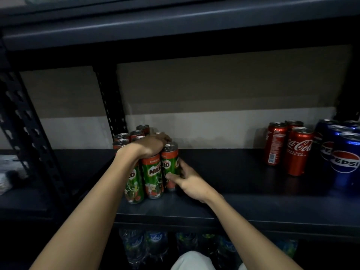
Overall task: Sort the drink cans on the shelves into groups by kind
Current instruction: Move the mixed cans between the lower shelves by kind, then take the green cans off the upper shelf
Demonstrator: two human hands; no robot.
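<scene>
Green Milo cans (153,176) with red tops and cartoon prints; red Coke cans (298,151); blue Pepsi cans (345,160); dark grey shelf (233,201).

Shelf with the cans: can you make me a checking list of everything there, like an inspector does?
Surface: dark shelf board, bare in the middle.
Job's things: Milo cans clustered upright at left; Coca-Cola cans and Pepsi cans upright at right, side by side.
Clutter: pale objects on the neighbouring shelf at left, too blurred to name.
Hands: left hand rests on the Milo can tops; right hand grips the rightmost Milo can.
Cables: nothing seen.
Surroundings: water bottles on the shelf below; cardboard backing behind.
</scene>
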